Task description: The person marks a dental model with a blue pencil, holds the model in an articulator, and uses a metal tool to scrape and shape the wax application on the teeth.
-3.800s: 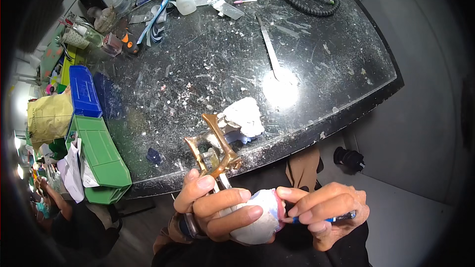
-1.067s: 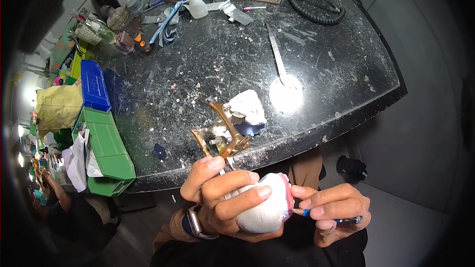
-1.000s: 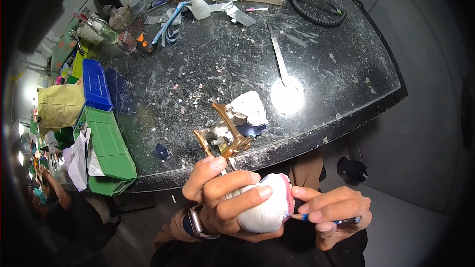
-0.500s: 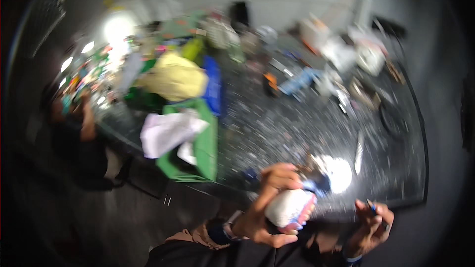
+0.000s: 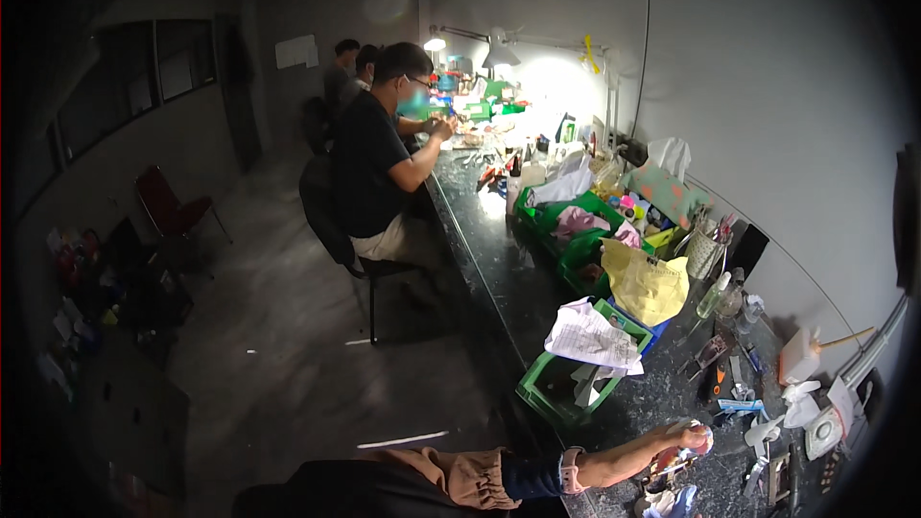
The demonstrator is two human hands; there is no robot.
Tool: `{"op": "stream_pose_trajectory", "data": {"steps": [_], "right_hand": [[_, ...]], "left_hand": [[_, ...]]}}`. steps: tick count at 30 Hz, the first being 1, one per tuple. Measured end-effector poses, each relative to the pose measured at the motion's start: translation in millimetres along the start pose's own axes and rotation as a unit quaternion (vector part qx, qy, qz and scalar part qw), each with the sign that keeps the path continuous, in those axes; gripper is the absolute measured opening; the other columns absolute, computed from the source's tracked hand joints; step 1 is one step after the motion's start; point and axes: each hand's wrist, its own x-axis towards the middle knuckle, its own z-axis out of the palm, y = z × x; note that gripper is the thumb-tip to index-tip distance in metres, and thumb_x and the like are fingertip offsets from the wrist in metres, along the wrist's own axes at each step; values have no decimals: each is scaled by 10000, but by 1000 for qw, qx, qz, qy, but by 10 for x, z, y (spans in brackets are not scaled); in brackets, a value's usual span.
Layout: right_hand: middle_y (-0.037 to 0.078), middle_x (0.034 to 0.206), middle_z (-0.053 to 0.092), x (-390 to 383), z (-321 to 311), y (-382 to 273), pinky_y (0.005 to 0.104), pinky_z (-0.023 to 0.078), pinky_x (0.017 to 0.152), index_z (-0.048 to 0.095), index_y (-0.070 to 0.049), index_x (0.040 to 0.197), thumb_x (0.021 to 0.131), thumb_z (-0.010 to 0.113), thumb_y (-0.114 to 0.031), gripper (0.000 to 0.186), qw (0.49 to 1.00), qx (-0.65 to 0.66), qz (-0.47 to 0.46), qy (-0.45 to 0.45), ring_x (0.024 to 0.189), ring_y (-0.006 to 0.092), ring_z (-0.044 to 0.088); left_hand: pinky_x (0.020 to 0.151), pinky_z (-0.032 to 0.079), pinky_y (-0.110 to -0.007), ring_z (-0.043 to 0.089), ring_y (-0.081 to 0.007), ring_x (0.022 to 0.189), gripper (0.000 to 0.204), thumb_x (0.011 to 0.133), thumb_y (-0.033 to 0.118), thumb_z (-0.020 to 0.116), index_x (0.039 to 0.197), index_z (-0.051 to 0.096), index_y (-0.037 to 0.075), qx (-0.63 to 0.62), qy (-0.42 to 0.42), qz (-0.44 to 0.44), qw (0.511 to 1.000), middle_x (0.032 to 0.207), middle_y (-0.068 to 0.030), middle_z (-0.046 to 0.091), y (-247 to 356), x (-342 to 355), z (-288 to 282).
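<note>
My left hand [image 5: 687, 437] reaches over the table at the lower right, its fingers closed round a rounded white piece [image 5: 708, 441]. Only a little of that piece shows past my fingers, so its exact kind cannot be told. Just below the hand, reddish and yellowish small things [image 5: 667, 463] lie close to it. Nearer the lower edge is a crumpled white and blue cloth or paper [image 5: 669, 503]. My right hand is out of the picture.
A green bin [image 5: 552, 405] with a crumpled white sheet [image 5: 593, 336] stands left of my hand, beside a yellow paper bag [image 5: 645, 280]. Tools, including an orange-handled one [image 5: 715, 382], lie beyond. A co-worker [image 5: 374, 149] sits farther along the bench [image 5: 470, 264] under lamps.
The view has swung left along the bench, bringing the co-workers clearly in. My left hand still grips the white piece, now at the lower right. My right hand has left the picture.
</note>
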Motion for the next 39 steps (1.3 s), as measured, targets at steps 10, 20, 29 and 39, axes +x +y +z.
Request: {"op": "stream_pose_trajectory", "data": {"steps": [10, 20, 29, 39], "right_hand": [[180, 958, 624, -67, -47, -91, 334, 502, 754, 559, -3, 1083, 925, 567, -183, 240, 998, -29, 21, -47, 864, 251, 616], [152, 964, 611, -270, -36, 207, 329, 505, 749, 494, 29, 1163, 916, 555, -136, 303, 987, 25, -98, -123, 872, 234, 603], [124, 917, 633, -488, 4, 235, 243, 488, 670, 519, 7, 1159, 913, 592, -168, 311, 987, 32, 36, -151, 783, 128, 603], [81, 757, 581, -233, -114, 87, 257, 438, 569, 594, 14, 935, 877, 629, -50, 93, 995, -18, -89, 45, 643, 128, 526]], "left_hand": [[871, 376, -256, 443, -108, 1019, 529, 952, 422, 449, 1340, 376, 71, -43, -26, -31, 998, 1209, -58, 454, -189, 171, -17], [906, 404, -293, 478, -133, 1079, 624, 917, 197, 585, 1408, 225, 56, 30, 6, 271, 962, 1230, -75, 432, -940, -245, 114], [988, 351, -326, 417, -195, 1177, 597, 937, 272, 524, 1413, 237, 55, 142, 27, 221, 965, 1303, -119, 395, -1144, -139, 36], [1060, 297, -412, 372, -291, 1266, 622, 930, 246, 527, 1430, 210, 58, 130, 26, 172, 976, 1377, -180, 348, -920, -273, 2]]}}
